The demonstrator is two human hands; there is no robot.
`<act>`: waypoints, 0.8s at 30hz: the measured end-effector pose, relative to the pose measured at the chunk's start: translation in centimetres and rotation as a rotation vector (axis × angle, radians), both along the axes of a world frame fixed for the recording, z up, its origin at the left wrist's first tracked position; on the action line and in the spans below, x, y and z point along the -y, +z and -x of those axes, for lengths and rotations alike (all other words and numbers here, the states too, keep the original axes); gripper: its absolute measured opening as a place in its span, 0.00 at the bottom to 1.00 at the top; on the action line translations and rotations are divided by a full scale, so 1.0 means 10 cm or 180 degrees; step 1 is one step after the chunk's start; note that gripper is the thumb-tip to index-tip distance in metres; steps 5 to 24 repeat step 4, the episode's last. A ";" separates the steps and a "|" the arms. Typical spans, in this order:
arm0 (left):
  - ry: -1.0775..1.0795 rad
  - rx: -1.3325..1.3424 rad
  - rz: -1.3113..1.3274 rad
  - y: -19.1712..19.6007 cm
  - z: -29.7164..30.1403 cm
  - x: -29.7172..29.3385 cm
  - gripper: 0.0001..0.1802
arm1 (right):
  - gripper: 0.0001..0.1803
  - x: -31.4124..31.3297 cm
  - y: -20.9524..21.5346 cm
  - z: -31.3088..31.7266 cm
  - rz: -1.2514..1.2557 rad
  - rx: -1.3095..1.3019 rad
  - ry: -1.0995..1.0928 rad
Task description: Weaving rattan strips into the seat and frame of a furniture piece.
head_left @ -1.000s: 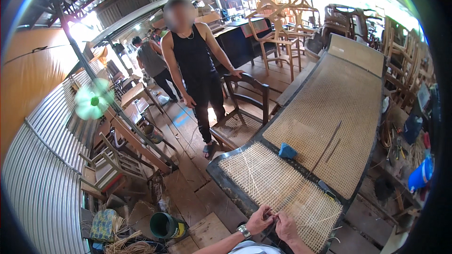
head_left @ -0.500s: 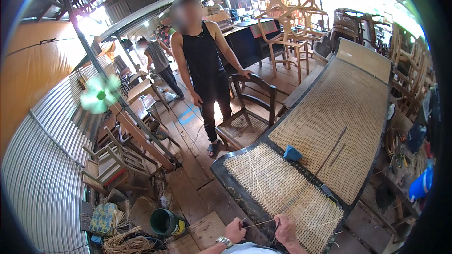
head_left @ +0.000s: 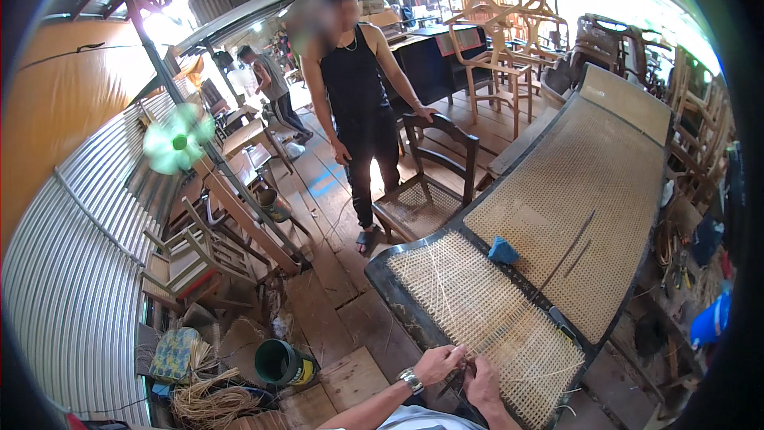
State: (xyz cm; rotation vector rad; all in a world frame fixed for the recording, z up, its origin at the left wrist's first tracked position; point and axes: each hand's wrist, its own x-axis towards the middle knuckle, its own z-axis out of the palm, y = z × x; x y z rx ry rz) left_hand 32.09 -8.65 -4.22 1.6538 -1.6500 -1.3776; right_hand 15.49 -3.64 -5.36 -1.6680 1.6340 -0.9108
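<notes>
Close together at the near edge of the woven cane panel (head_left: pixel 446 279), my two hands meet with fingers pinched. My left hand (head_left: pixel 436 365), a watch on its wrist, and my right hand (head_left: pixel 482 382) hold a thin cane strand between them, mostly hidden by the fingers. The panel is set in a dark frame, with loose pale strands lying across its weave. On its far side, a blue lump (head_left: pixel 502 250) sits on the dark crossbar. A knife-like tool with a dark handle (head_left: pixel 562 323) lies along that bar.
A larger cane section (head_left: pixel 573 183) extends away, with thin dark rods on it. Beyond the frame, a person (head_left: pixel 354 95) rests a hand on a dark wooden chair (head_left: pixel 438 167). On the floor at left are a dark green bucket (head_left: pixel 280 365), cane bundles (head_left: pixel 213 398) and a chair frame (head_left: pixel 203 259).
My left hand has moved right and up, meeting my right hand; the strand stretched between them earlier is now mostly hidden. The standing person's head has tilted.
</notes>
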 end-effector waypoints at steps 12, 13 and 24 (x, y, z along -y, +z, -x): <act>-0.0673 0.0304 -0.0149 -0.18 0.05 0.05 0.35 | 0.08 -0.05 -0.01 -0.02 -0.0184 0.0201 -0.0046; -0.0673 0.0304 -0.0149 -0.18 0.05 0.05 0.35 | 0.08 -0.05 -0.01 -0.02 -0.0184 0.0201 -0.0046; -0.0673 0.0304 -0.0149 -0.18 0.05 0.05 0.35 | 0.08 -0.05 -0.01 -0.02 -0.0184 0.0201 -0.0046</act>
